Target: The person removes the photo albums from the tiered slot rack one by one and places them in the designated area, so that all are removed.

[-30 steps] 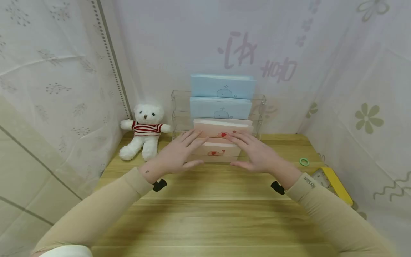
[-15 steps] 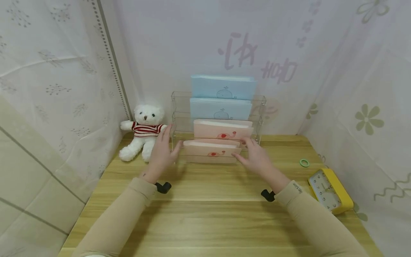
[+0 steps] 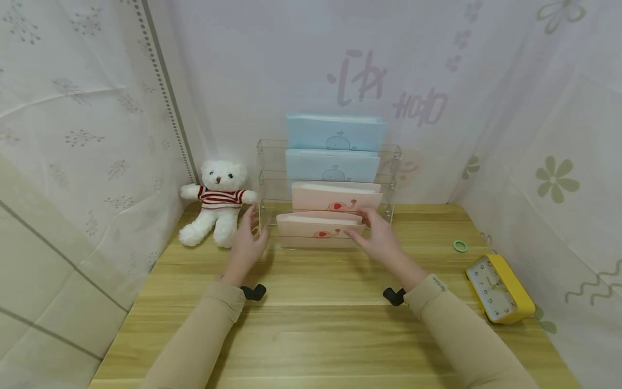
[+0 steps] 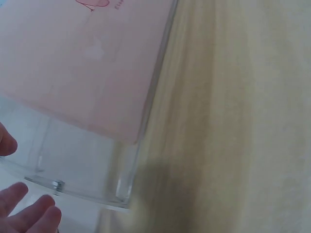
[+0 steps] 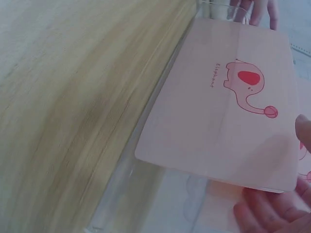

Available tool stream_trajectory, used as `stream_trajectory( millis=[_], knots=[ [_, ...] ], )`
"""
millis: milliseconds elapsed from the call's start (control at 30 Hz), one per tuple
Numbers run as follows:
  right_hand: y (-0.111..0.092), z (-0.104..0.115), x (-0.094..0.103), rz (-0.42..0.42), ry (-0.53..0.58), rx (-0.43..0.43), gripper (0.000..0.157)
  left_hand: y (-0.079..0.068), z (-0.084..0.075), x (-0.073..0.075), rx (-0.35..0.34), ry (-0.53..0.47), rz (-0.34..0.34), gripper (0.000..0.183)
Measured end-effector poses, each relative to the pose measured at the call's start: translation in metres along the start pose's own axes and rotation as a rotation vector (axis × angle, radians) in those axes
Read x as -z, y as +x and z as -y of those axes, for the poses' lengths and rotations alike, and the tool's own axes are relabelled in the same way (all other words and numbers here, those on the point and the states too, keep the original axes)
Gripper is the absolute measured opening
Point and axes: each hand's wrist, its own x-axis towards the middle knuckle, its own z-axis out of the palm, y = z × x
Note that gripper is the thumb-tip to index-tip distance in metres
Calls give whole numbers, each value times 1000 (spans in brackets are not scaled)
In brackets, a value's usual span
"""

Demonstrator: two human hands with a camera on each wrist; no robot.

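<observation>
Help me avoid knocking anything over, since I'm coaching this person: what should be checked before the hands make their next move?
1. Clear rack standing on the table: ok.
2. Notebooks in the rack: ok; back blue notebook, lower blue notebook, upper pink notebook and front pink notebook.
3. Right hand placed: ok; thumb in front, fingers behind the front pink notebook's right end. Firmness of hold: cannot tell.
4. Left hand steadying the rack: cannot tell; it's at the left end, contact unclear.
5. Teddy bear well clear: not ok; it looks right beside the left hand.
6. Yellow clock clear: ok, off to the right.
</observation>
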Motion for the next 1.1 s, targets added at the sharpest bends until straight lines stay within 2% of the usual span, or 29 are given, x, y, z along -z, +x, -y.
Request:
stream_trajectory(
  millis=[233,467,600,833,1033,1100],
  knots=[
    [9,-5,-18,-34,165,94,51,-7,8,-5,-11,-21,-49,64],
    [9,-1,-34,-82,239,55,45,-11,16,-10,10,-38,-76,58],
    [10,1,-39,-120,287,44,37,-12,22,-12,14,-56,-89,57],
    [14,5,-43,-181,337,44,27,-15,28,-12,1,-34,-78,59],
    [15,8,-46,-278,367,30,21,-12,26,-12,-20,-25,-34,59],
    [15,10,-46,-316,410,29,20,-11,27,-13,-18,-25,-24,60]
  ],
)
